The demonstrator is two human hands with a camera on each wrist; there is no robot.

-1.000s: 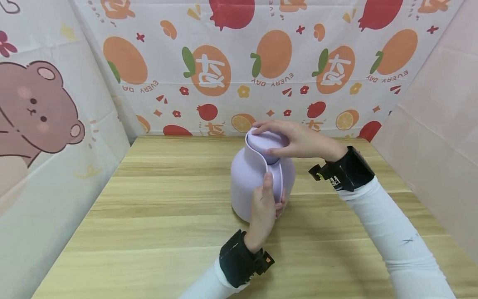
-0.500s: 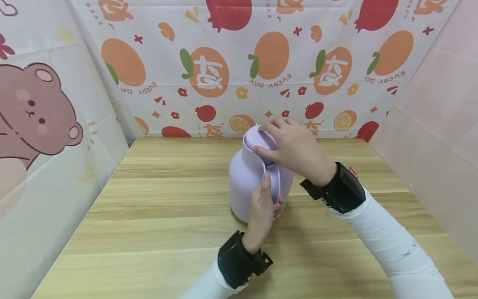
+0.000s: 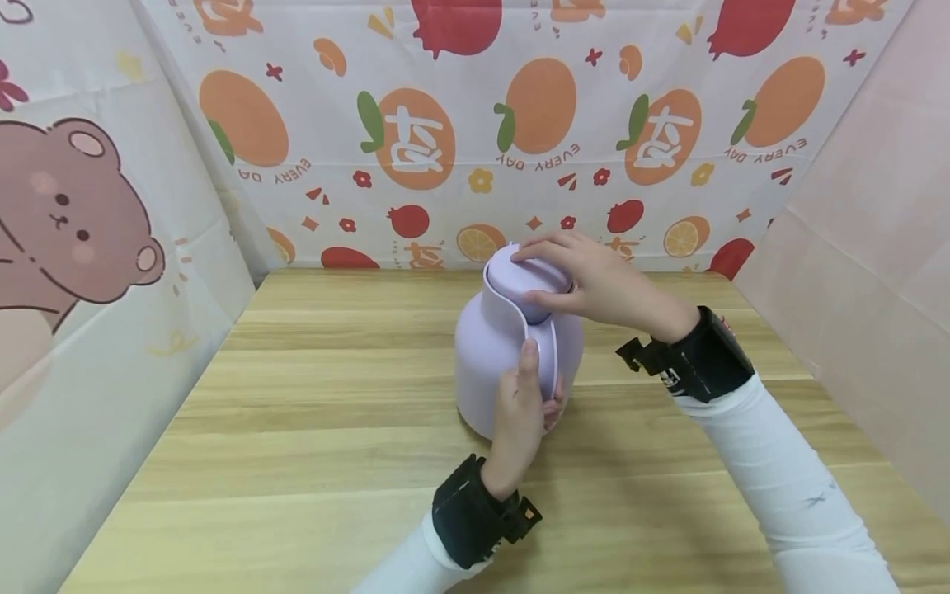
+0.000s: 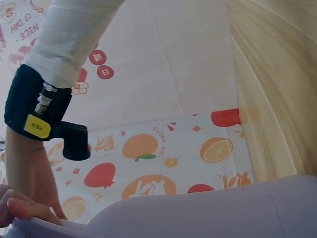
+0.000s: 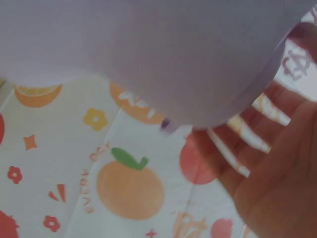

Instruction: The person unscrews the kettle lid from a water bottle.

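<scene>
A lilac vacuum jug [image 3: 482, 363] stands upright on the wooden table. My left hand [image 3: 519, 417] grips its handle [image 3: 547, 355], with the thumb lying along the top. Over the jug's mouth, my right hand [image 3: 597, 280] holds the round lilac lid [image 3: 523, 276], thumb on the near side and fingers on the far side. The lid sits within the raised collar of the jug. In the right wrist view, the right hand's fingers [image 5: 233, 134] spread around the jug's top. The left wrist view has the jug's smooth side [image 4: 198, 213] along the bottom.
The wooden table [image 3: 312, 396] runs back to a fruit-print cloth [image 3: 482, 99] hanging just behind the jug. A cloth with a bear print [image 3: 82, 214] hangs at the left, and a pale pink cloth [image 3: 876, 214] at the right.
My right hand has turned on the lid, its wrist swinging nearer and then back outward to the right. The left hand stays on the handle and the jug stands in place.
</scene>
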